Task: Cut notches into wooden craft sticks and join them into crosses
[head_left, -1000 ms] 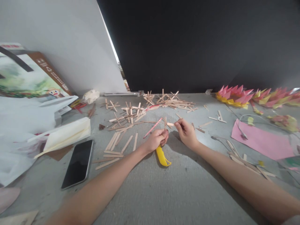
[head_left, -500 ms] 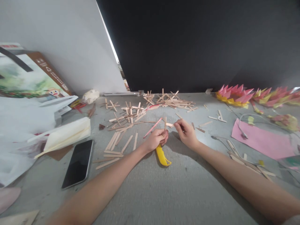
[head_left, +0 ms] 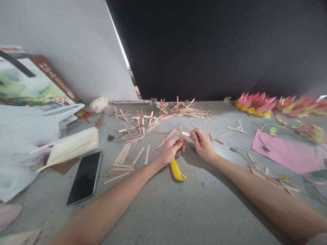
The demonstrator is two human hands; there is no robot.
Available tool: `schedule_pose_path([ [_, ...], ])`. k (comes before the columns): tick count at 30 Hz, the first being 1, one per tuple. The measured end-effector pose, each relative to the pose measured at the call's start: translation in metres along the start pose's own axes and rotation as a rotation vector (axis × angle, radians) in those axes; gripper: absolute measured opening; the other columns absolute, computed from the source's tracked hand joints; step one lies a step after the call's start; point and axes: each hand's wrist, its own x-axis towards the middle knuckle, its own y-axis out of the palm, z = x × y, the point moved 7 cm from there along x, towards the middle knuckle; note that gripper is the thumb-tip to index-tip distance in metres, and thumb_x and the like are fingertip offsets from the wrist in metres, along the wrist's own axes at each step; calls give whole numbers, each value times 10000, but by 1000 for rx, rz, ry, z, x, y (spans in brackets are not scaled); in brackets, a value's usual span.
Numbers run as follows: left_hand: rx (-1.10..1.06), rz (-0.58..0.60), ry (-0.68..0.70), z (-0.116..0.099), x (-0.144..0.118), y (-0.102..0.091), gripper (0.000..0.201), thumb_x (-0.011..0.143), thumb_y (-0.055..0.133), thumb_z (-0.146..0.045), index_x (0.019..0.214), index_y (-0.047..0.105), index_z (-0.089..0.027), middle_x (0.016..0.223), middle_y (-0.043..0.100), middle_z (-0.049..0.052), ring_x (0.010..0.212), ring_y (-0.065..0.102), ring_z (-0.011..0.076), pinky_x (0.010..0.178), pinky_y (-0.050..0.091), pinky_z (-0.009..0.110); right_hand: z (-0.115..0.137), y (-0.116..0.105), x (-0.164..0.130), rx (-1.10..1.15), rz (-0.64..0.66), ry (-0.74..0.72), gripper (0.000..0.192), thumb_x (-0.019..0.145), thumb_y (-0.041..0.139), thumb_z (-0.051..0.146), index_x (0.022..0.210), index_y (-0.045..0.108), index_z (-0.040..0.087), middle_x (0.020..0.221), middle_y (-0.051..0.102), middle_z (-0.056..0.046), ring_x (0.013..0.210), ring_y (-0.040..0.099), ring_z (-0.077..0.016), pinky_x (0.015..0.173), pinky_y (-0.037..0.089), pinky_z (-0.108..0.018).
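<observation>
My left hand (head_left: 170, 150) is closed on an upright craft stick (head_left: 181, 131), with its top end showing above the fingers. In a pinch, my right hand (head_left: 203, 145) grips a second craft stick (head_left: 186, 134), which lies crosswise and reaches toward the upright one; whether the two are joined I cannot make out. A yellow-handled cutter (head_left: 177, 170) rests on the table just below my left hand, its upper end hidden by the hand. Past my left wrist lies a thin pink-red strip (head_left: 166, 139), slanting.
Loose craft sticks (head_left: 123, 153) lie to the left. Crossed stick pieces (head_left: 143, 122) are heaped farther back. A phone (head_left: 84, 178) and plastic bag (head_left: 22, 136) are at left. Pink paper (head_left: 281, 154), a cable (head_left: 261, 136) and folded-paper crowns (head_left: 255, 103) occupy the right.
My left hand has turned slightly and its fingers have shifted around the upright stick. The crosswise stick now tilts more downward to the right. The right hand has barely moved.
</observation>
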Motion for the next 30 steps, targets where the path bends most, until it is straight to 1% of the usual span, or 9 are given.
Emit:
schedule_pose_path([
  [4, -83, -86, 7, 1, 3, -6, 367, 917, 653, -414, 1180, 573, -171, 693, 600, -48, 478, 480, 84, 481, 338, 224, 1, 0, 0, -10, -7, 10, 380, 1106, 417, 535, 929, 562, 232, 744, 565, -6, 659, 511, -179, 650, 404, -306],
  [6, -119, -125, 16, -1, 2, -8, 533, 901, 695, -397, 1340, 483, -181, 695, 633, -56, 461, 492, 89, 474, 348, 222, 1, 0, 1, 0, -7, 19, 400, 1108, 403, 549, 923, 558, 230, 735, 558, -3, 645, 501, -174, 644, 396, -306],
  [8, -153, -137, 32, -4, 0, -8, 772, 899, 725, -384, 1524, 312, -199, 728, 686, -47, 453, 522, 97, 484, 377, 225, 0, 0, 1, 19, -2, 33, 419, 1108, 393, 563, 911, 551, 229, 737, 557, -3, 645, 502, -171, 642, 395, -305],
  [11, -190, -120, 59, -10, -2, -6, 983, 910, 740, -367, 1644, 101, -227, 778, 734, -22, 465, 565, 106, 515, 429, 236, -4, 0, 1, 53, 5, 56, 433, 1109, 388, 573, 896, 537, 227, 733, 544, 2, 651, 501, -168, 643, 397, -300],
  [17, -147, -93, 55, -10, -2, -5, 748, 928, 721, -353, 1532, 319, -173, 735, 717, -16, 454, 556, 98, 492, 411, 224, -12, 0, 0, 93, 1, 98, 414, 1111, 405, 559, 896, 529, 228, 689, 471, 27, 635, 456, -162, 631, 375, -294],
  [22, -171, -131, 69, -6, 0, -9, 827, 917, 732, -371, 1556, 240, -187, 711, 704, -35, 435, 537, 97, 474, 401, 218, -16, 1, 1, 98, -2, 120, 433, 1105, 406, 578, 883, 529, 227, 701, 472, 24, 643, 451, -159, 623, 366, -287],
  [25, -185, -141, 67, -4, 1, -10, 831, 912, 747, -385, 1551, 254, -186, 710, 706, -34, 433, 539, 98, 474, 393, 218, -16, 1, 1, 105, 0, 129, 429, 1107, 402, 569, 889, 535, 224, 723, 480, 21, 661, 457, -158, 638, 373, -286],
  [28, -191, -152, 67, -2, 1, -12, 821, 904, 764, -411, 1539, 292, -194, 705, 703, -34, 431, 544, 98, 469, 375, 216, -9, 1, 1, 136, 31, 103, 383, 1107, 409, 541, 972, 572, 222, 767, 500, 14, 695, 474, -162, 667, 392, -289],
  [30, -199, -163, 75, -1, 1, -13, 815, 896, 776, -422, 1531, 315, -203, 696, 697, -38, 427, 542, 98, 465, 372, 215, -3, 3, 1, 152, 79, 81, 317, 1074, 506, 524, 1070, 590, 218, 778, 489, 20, 691, 460, -159, 654, 394, -285],
])
